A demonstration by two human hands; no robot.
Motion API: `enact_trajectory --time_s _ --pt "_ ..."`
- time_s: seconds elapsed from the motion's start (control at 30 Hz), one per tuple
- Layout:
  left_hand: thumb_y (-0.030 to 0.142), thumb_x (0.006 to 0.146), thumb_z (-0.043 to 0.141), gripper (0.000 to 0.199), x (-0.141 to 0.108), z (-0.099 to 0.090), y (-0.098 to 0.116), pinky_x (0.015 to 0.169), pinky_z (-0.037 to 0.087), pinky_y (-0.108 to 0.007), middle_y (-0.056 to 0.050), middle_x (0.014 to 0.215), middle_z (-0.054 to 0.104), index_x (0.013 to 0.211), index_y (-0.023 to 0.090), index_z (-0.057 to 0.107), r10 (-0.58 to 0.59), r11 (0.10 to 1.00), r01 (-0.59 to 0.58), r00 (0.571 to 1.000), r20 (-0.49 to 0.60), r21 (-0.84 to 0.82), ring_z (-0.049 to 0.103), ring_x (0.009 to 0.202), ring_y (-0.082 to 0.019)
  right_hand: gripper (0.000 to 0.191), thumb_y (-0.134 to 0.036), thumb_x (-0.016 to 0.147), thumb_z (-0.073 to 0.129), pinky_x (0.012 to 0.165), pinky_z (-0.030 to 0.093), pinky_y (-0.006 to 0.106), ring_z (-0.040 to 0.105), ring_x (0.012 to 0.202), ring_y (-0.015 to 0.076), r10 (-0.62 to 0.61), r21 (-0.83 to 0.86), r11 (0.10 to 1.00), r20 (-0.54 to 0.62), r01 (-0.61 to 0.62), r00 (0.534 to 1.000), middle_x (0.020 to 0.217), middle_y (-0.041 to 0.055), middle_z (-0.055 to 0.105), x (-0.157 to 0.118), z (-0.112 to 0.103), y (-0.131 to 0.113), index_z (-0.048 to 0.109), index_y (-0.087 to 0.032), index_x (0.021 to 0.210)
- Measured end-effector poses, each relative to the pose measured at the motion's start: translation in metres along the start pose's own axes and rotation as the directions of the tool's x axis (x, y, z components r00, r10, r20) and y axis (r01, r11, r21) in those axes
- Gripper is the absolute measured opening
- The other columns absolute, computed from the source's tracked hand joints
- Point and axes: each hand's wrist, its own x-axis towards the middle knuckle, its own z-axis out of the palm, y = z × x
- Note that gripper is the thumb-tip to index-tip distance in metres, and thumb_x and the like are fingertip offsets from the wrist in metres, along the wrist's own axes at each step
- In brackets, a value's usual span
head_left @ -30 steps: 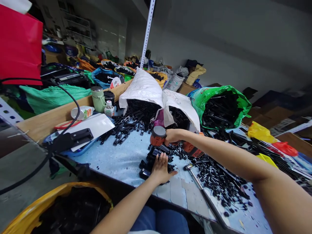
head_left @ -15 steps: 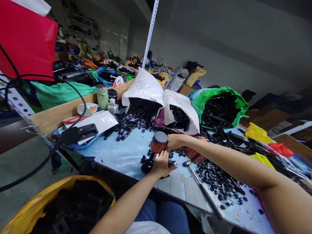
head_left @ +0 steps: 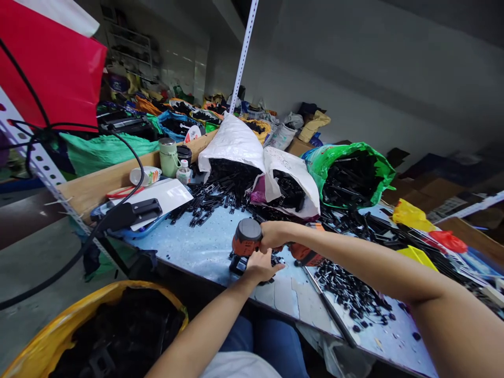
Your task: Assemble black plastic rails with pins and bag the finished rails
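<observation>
My right hand is wrapped round the handle of a red and black cordless power driver, whose round dark back end faces up. Its battery end sticks out to the right under my forearm. Just below the driver, my left hand holds a black plastic part down on the blue tabletop, thumb out to the right. The driver's tip and most of the left fingers are hidden. A hammer lies right of my hands, its head partly covered, beside a pile of screws and small black pieces.
White sacks and a green bag spill black parts at the back. Left stand a green flask, a small bottle and a phone-like black object. A yellow-rimmed bag sits below the table edge. A black cable hangs left.
The driver and my right hand have moved slightly left and down over the black part. My left hand stays nearly in place. The view has shifted a little.
</observation>
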Motion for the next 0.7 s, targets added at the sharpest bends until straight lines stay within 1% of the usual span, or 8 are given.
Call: enact_trajectory --time_s 0.1,0.23,0.33,0.4,0.43,0.53,0.6,0.7 --pt "0.065 0.078 0.032 0.07 0.001 -0.003 0.003 0.098 0.028 -0.043 -0.016 0.127 0.046 0.122 0.011 0.041 0.007 1.0 -0.007 1.0 -0.001 -0.001 0.037 0.12 -0.031 0.012 -0.014 0.054 0.057 0.042 0.038 0.02 0.05 0.044 0.0118 -0.01 0.054 0.999 0.012 0.009 1.0 0.047 -0.002 0.052 0.007 0.006 0.004 0.062 -0.012 0.064" --pt "0.059 0.083 0.027 0.064 -0.008 -0.012 0.0 0.096 0.032 -0.043 -0.016 0.124 0.05 0.121 0.011 0.043 0.027 1.0 -0.027 1.0 0.001 0.004 0.043 0.117 -0.029 0.005 -0.016 0.058 0.057 0.039 0.038 0.018 0.046 0.041 0.0094 -0.035 0.182 0.983 0.01 0.032 0.999 0.043 -0.0055 0.046 0.0 0.01 0.026 0.057 -0.013 0.062" --pt "0.065 0.076 0.04 0.071 -0.023 -0.015 -0.017 0.101 0.025 -0.046 -0.016 0.133 0.041 0.125 0.013 0.04 0.19 0.98 -0.192 0.981 0.039 0.052 0.033 0.124 -0.03 0.005 -0.017 0.061 0.058 0.038 0.038 0.018 0.045 0.04 0.0088 -0.021 0.306 0.952 -0.044 0.033 0.999 0.042 -0.0064 0.045 -0.014 0.007 0.053 0.056 -0.014 0.064" --pt "0.064 0.067 0.054 0.083 -0.034 -0.013 -0.032 0.104 0.02 -0.046 -0.017 0.138 0.033 0.129 0.013 0.036 0.316 0.94 -0.321 0.947 0.06 0.12 0.023 0.129 -0.031 0.006 -0.017 0.061 0.059 0.037 0.039 0.018 0.044 0.039 0.0089 0.092 0.411 0.911 -0.116 -0.036 0.989 0.041 -0.0068 0.045 -0.022 0.0 0.073 0.055 -0.014 0.065" --pt "0.061 0.065 0.058 0.085 -0.037 -0.011 -0.038 0.105 0.019 -0.045 -0.018 0.139 0.03 0.13 0.011 0.034 0.343 0.924 -0.348 0.937 0.058 0.159 0.021 0.13 -0.031 0.007 -0.017 0.061 0.06 0.037 0.039 0.019 0.044 0.039 0.0088 0.17 0.455 0.886 -0.145 -0.087 0.975 0.04 -0.0069 0.044 -0.025 -0.005 0.083 0.055 -0.015 0.065" --pt "0.05 0.072 0.059 0.077 -0.042 -0.003 -0.049 0.106 0.021 -0.041 -0.018 0.139 0.031 0.131 0.01 0.032 0.302 0.923 -0.292 0.953 -0.003 0.251 0.021 0.131 -0.028 0.009 -0.018 0.062 0.062 0.036 0.04 0.02 0.042 0.036 0.0087 0.348 0.491 0.842 -0.174 -0.226 0.921 0.039 -0.007 0.043 -0.024 -0.018 0.11 0.054 -0.015 0.067" --pt "0.049 0.074 0.057 0.073 -0.04 0.0 -0.05 0.106 0.021 -0.041 -0.017 0.138 0.033 0.131 0.01 0.033 0.277 0.924 -0.255 0.96 -0.038 0.285 0.023 0.13 -0.027 0.013 -0.02 0.06 0.065 0.035 0.04 0.02 0.043 0.036 0.0091 0.386 0.477 0.837 -0.167 -0.268 0.907 0.039 -0.0068 0.043 -0.019 -0.024 0.125 0.055 -0.015 0.068" --pt "0.05 0.076 0.054 0.071 -0.039 0.002 -0.047 0.106 0.023 -0.042 -0.017 0.138 0.033 0.131 0.009 0.034 0.282 0.916 -0.252 0.958 -0.056 0.311 0.024 0.13 -0.027 0.018 -0.023 0.057 0.068 0.036 0.041 0.021 0.045 0.037 0.0102 0.418 0.451 0.835 -0.149 -0.315 0.896 0.041 -0.0059 0.044 -0.009 -0.025 0.14 0.057 -0.014 0.068"
